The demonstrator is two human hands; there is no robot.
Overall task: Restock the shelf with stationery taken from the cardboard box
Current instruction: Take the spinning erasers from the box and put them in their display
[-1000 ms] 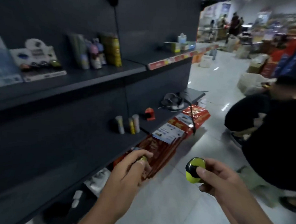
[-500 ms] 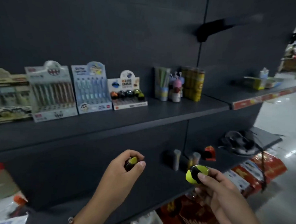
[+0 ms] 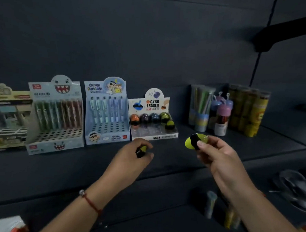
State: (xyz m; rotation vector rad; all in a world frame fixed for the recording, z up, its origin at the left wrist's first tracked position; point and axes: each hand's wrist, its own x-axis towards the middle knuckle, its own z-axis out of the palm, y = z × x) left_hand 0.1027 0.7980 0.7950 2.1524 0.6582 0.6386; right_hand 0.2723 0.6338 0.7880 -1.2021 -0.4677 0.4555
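Note:
I face a dark shelf (image 3: 164,162). On it stands a gyro eraser display box (image 3: 153,119) with several round erasers in its back row and mostly bare slots in front. My left hand (image 3: 132,159) grips a small yellow-and-black gyro eraser (image 3: 141,150) just below and in front of the box. My right hand (image 3: 215,154) pinches a second yellow-and-black gyro eraser (image 3: 195,140) to the right of the box's front corner. The cardboard box is not in view.
Left of the eraser box stand a blue cartoon pen display (image 3: 107,111), a shark-face pen display (image 3: 55,116) and a beige display box (image 3: 6,118). To the right are clear tubes (image 3: 200,107), small bottles (image 3: 221,117) and yellow cans (image 3: 248,112). A lower shelf holds small tubes (image 3: 210,202).
My view swung left from the aisle to the shelf and closer to it. Both hands, each holding an eraser, rose toward the gyro eraser box.

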